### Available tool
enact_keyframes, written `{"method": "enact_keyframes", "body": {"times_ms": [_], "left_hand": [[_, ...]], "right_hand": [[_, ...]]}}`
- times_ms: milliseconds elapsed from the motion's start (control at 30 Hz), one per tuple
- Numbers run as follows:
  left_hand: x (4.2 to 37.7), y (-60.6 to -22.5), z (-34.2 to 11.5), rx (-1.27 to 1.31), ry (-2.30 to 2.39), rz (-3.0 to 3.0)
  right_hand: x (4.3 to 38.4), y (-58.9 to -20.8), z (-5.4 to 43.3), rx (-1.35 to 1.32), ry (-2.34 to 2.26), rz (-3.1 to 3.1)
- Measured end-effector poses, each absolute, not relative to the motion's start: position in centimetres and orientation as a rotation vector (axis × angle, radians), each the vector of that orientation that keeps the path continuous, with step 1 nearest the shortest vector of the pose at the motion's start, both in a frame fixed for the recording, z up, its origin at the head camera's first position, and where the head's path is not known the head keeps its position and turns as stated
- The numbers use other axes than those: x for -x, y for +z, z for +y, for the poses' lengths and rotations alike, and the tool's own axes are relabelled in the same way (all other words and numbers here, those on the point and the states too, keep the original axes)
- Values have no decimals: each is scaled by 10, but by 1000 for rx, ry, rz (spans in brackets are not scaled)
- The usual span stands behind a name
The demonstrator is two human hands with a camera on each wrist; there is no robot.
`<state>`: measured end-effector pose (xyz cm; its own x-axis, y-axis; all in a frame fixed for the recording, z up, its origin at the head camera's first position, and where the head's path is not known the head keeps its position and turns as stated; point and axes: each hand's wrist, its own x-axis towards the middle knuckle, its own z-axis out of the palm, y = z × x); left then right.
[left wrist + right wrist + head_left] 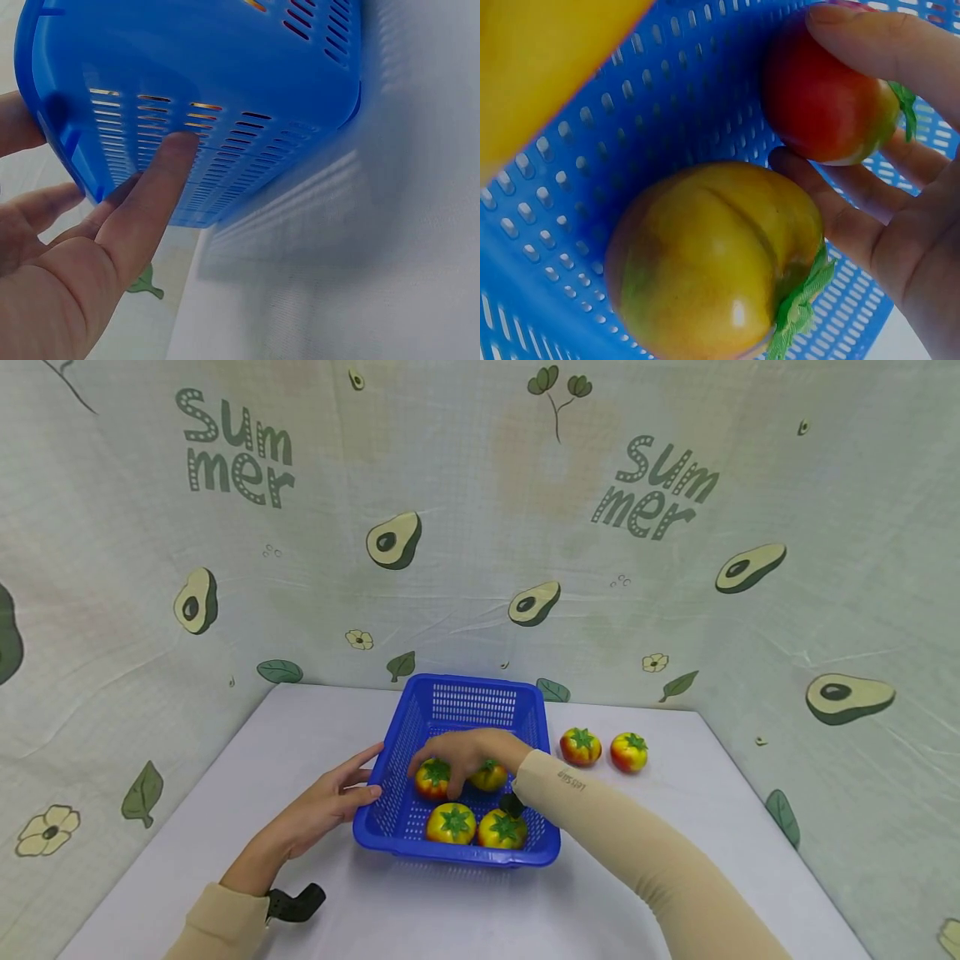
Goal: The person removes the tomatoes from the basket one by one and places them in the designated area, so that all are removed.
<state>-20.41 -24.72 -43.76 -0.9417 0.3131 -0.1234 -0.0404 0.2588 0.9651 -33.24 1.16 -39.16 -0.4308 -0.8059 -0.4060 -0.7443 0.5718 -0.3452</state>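
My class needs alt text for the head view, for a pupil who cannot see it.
A person's right hand grips a red-and-yellow fruit inside a blue basket, where three more fruits sit, while the left hand touches the basket's left side. Two others lie on the white table to the right, before a cloth printed with avocados.

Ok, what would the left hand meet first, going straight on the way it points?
The blue, rectangular, perforated plastic basket: the left hand seems to touch its side, though exact contact is unclear.
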Motion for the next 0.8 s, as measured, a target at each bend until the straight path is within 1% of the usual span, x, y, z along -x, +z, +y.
{"method": "enact_keyframes", "body": {"times_ms": [333, 600, 800], "left_hand": [[205, -437, -244, -238, 1719, 2247], [207, -436, -245, -241, 1731, 2221], [209, -434, -247, -252, 1730, 2223]], "right_hand": [[334, -387, 17, 1244, -168, 2281], [338, -365, 32, 1263, -238, 2315], [342, -341, 56, 1232, -287, 2366]]}}
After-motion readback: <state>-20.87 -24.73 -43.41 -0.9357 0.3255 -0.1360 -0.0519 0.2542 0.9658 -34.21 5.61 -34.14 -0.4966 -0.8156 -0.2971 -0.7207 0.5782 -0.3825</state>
